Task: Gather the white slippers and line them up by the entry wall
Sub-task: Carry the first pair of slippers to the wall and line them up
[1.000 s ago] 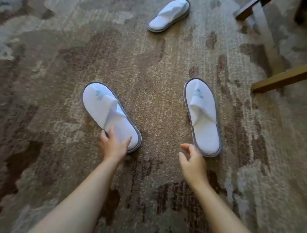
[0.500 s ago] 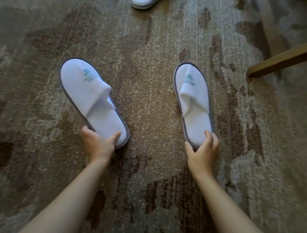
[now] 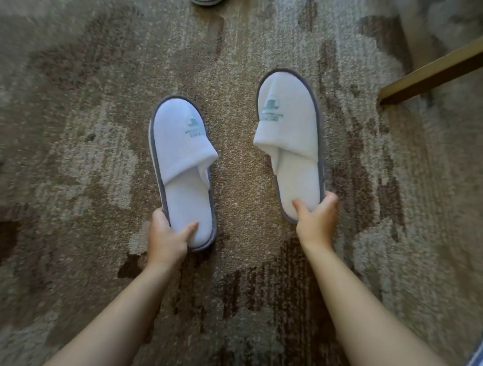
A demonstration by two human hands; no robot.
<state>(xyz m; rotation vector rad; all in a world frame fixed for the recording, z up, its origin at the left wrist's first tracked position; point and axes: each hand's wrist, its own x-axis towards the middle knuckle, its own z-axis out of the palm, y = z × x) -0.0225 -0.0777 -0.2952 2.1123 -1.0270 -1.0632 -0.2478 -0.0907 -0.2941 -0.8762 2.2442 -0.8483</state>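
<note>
Two white slippers with grey trim and a teal logo point away from me over the patterned carpet. My left hand (image 3: 167, 237) grips the heel of the left slipper (image 3: 180, 156), thumb on the insole. My right hand (image 3: 317, 222) holds the heel of the right slipper (image 3: 290, 130) the same way, fingers wrapped under its edge. The two slippers are roughly parallel, a hand's width apart. Only the heel edge of a third slipper (image 3: 206, 1) shows at the top of the frame.
Brown and grey patterned carpet (image 3: 78, 183) covers the whole floor. A brass-coloured furniture leg or bar (image 3: 428, 75) slants across the upper right. A bit of striped fabric (image 3: 477, 356) shows at the bottom right corner.
Both hands have closed on the slipper heels. The left slipper has swung from its slant and moved right, closer to the right slipper. The third slipper has slid almost out of view.
</note>
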